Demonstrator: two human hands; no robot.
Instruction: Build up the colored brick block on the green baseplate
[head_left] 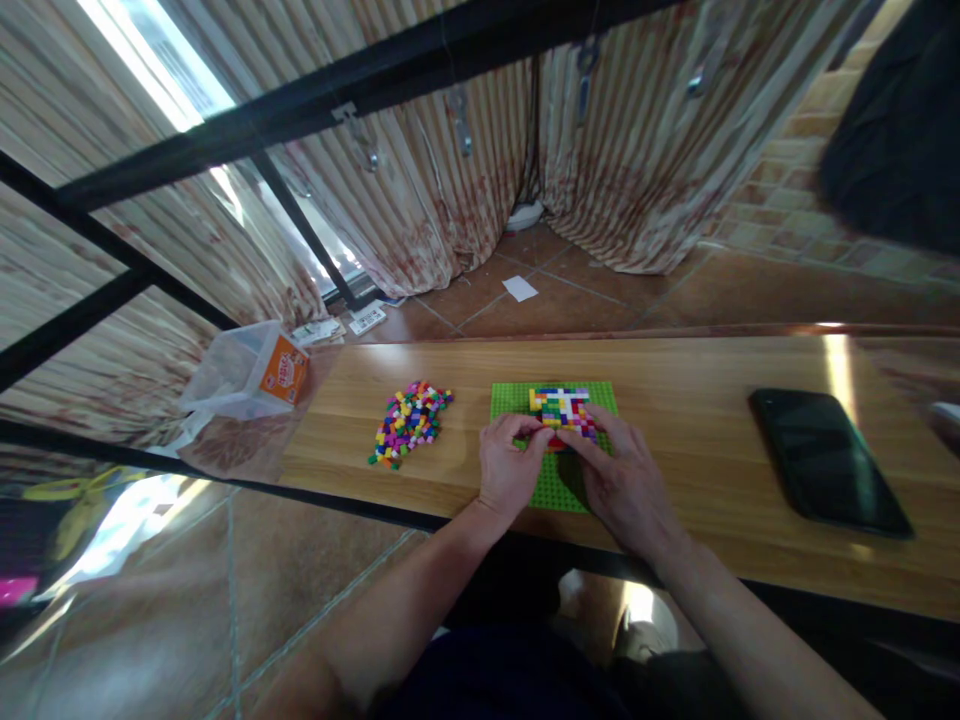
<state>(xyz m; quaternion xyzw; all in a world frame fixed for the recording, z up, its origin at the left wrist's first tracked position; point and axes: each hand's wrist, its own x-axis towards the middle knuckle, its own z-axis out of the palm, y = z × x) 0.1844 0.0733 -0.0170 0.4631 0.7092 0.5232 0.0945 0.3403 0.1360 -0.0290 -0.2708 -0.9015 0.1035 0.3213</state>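
A green studded baseplate (555,493) lies on the wooden table in front of me. On its upper part sits a block of small building bricks (562,405) in white, yellow, blue, pink and other colours. My left hand (511,460) is closed in a pinch at the block's near edge, where a bit of red shows by the fingertips. My right hand (619,470) reaches in from the other side, its index fingertip pressed at the same spot, almost touching the left fingers. What the fingertips hold is too small to make out clearly.
Left of the baseplate is a pile of loose coloured bricks (412,422). A black phone or tablet (829,460) lies at the table's right. Beyond the table's left end stands a clear plastic box (232,370) with an orange label. Behind are a black metal frame (315,95) and curtains.
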